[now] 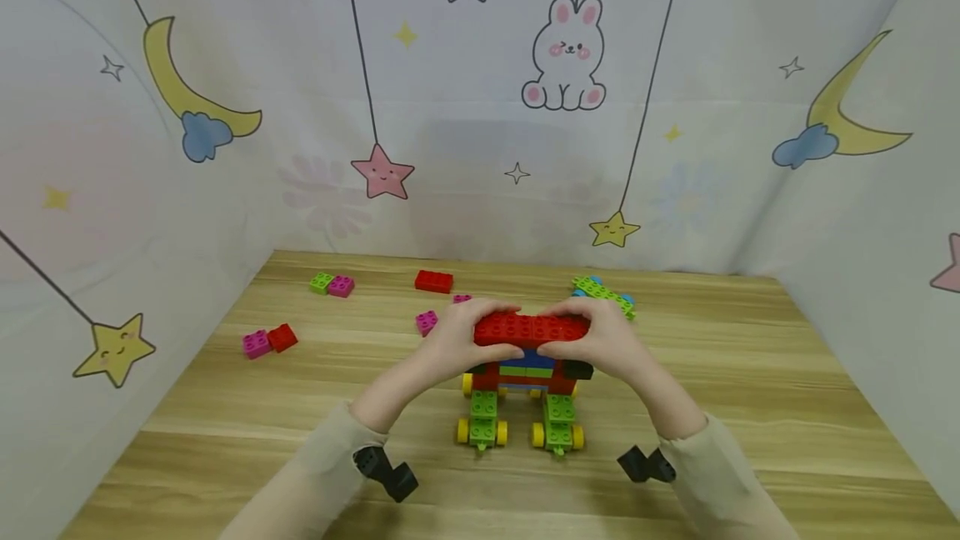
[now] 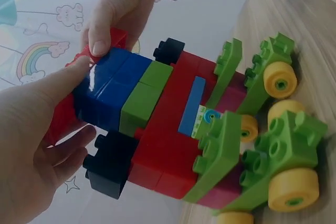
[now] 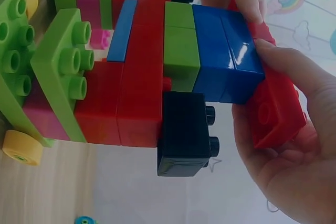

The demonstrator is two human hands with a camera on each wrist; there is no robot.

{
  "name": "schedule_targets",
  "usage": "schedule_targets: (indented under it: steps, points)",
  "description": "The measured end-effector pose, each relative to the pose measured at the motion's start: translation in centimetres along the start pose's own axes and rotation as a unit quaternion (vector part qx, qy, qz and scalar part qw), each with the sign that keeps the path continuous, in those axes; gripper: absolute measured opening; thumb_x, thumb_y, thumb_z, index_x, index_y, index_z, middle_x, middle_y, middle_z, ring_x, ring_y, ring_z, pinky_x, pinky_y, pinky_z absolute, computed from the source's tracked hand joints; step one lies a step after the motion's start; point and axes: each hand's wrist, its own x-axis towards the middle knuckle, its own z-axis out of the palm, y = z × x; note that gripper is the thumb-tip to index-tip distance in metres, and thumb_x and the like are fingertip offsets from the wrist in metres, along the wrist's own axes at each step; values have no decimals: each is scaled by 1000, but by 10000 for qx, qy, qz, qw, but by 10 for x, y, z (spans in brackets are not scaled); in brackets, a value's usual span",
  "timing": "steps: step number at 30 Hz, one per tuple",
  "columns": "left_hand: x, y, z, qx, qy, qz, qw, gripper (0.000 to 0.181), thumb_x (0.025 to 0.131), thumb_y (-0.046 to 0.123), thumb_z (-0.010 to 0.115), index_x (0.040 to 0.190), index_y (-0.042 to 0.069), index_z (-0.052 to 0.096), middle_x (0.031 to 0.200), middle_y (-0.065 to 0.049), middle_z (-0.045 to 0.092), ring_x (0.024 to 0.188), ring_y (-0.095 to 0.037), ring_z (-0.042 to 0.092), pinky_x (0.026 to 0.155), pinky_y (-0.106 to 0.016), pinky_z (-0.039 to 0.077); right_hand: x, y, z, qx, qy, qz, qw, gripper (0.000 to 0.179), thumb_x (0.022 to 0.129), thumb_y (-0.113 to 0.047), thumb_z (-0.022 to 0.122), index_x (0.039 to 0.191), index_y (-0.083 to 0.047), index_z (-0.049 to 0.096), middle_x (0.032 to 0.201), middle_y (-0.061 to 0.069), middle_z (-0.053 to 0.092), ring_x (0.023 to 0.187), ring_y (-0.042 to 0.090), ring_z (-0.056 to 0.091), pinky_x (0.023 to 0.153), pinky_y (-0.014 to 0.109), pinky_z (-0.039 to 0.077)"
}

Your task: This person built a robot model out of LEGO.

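The left hand (image 1: 459, 336) and right hand (image 1: 604, 336) gripped the top red bricks (image 1: 532, 328) at either end, fingers curled round them and thumbs on the near side. Those bricks lay between the two hands, over the toy's blue bricks (image 3: 226, 56), just beneath the thumbs. Because the ends overhung, an even press near the middle, between the thumbs, looked safer than a push at the tips, which could tilt them. Below the fingers, the black bricks (image 3: 184, 135) jutted out on each side and deserved clearance. With yellow wheels (image 2: 294, 190) on the counter (image 1: 525, 498), force was best kept straight down, lest everything roll. Whether the studs had fully seated, I could not tell.
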Motion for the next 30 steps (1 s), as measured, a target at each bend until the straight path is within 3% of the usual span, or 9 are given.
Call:
schedule_targets:
  steps: [7,17,22,30]
  points:
    - [-10,-9,-12,397,-57,127,9991,66,82,26,80,139,5,52,134,-9,60,120,-27,57,99,-43,50,2,-2,-2,-130,-103,58,9998,40,78,-24,83,112,-6,72,103,10,71,86,18,62,73,32,53]
    - [-30,-31,-48,577,-543,392,9961,51,88,17,73,133,1,56,126,-14,64,108,-28,61,90,-44,54,2,-2,-3,-350,-106,131,9992,39,78,-24,83,112,-7,72,106,10,71,89,20,61,73,31,53]
    - [-33,-50,-69,855,-473,274,9948,44,89,14,71,129,0,58,124,-16,64,108,-30,62,91,-48,52,2,-2,-3,-349,-168,185,9991,40,78,-24,82,113,-6,72,107,11,71,88,20,62,72,30,53]
    - [-23,-83,-96,1585,-94,-266,9870,41,91,15,69,128,-1,60,119,-18,66,109,-33,62,91,-50,52,1,-2,-2,-276,-127,160,9994,40,77,-24,83,112,-7,72,106,11,71,88,20,61,72,31,53]
